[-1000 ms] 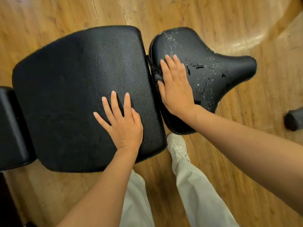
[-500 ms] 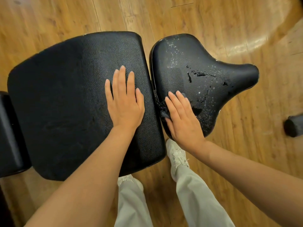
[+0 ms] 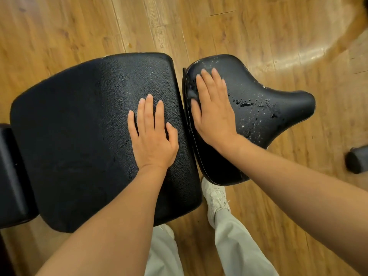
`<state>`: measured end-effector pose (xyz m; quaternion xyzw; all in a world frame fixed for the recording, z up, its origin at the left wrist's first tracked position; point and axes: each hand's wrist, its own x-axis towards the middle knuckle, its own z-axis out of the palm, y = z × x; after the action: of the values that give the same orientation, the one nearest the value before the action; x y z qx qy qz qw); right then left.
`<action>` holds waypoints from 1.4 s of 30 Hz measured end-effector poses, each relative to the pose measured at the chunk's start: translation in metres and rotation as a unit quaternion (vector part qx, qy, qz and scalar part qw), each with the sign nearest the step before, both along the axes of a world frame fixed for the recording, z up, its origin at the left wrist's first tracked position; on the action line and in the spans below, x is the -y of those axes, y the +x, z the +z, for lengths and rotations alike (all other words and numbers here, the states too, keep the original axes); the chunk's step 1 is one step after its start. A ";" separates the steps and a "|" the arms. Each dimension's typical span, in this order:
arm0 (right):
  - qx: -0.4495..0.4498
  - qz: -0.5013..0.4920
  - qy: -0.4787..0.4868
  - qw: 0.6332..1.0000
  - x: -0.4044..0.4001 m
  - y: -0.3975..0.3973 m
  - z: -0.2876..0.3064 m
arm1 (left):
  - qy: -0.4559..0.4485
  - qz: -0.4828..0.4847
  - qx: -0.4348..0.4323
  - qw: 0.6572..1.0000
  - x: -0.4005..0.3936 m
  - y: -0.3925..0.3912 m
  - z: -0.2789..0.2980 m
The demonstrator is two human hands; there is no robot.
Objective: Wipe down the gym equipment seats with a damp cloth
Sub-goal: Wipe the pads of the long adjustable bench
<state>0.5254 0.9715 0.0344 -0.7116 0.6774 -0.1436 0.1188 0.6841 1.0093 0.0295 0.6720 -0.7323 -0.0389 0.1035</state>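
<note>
Seat [image 3: 258,100]: I logged droplets beyond my right grip [image 3: 213,108], flat on dark cloth [image 3: 192,92]; wiping unfinished. Left grip [image 3: 152,134] flat, fingers apart, on pad [image 3: 79,126].

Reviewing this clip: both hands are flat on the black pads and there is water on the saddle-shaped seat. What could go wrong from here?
1. Droplets on the narrow nose of the seat lie beyond the right hand; short strokes may miss them.
2. The dark cloth barely shows under that hand, at the gap between the pads; it could snag there.
3. The left hand leans flat on the large pad; if damp, it may slip.
</note>
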 end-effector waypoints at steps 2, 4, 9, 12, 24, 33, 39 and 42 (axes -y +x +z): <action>0.003 0.034 0.010 0.999 -0.027 -0.006 0.006 | -0.002 -0.002 -0.001 1.000 0.000 0.000 0.000; -0.007 0.065 0.020 0.998 -0.044 -0.011 0.007 | -0.001 -0.004 -0.002 1.000 0.000 0.000 0.000; -0.049 0.064 -0.008 0.997 -0.027 -0.008 -0.001 | 0.007 -0.007 0.000 1.000 -0.001 0.000 0.000; -0.069 0.034 -0.016 0.997 0.015 0.002 -0.005 | 0.002 -0.005 0.000 1.000 0.000 0.000 0.000; -0.049 0.062 0.008 0.997 0.024 -0.011 0.008 | 0.005 -0.010 -0.006 1.000 0.001 0.000 -0.001; -0.073 0.091 0.003 0.993 0.055 -0.011 0.000 | 0.005 -0.011 -0.004 1.000 0.001 0.000 -0.001; -0.046 0.053 0.048 0.996 0.094 0.000 0.001 | 0.010 -0.013 -0.003 1.000 0.000 0.001 -0.001; -0.021 0.072 0.070 0.995 0.079 -0.025 0.007 | 0.009 -0.015 -0.005 1.000 0.000 0.001 -0.001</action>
<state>0.5005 0.8928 0.0414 -0.7512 0.6351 -0.0724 0.1643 0.6855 1.0094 0.0281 0.6618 -0.7413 -0.0505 0.1000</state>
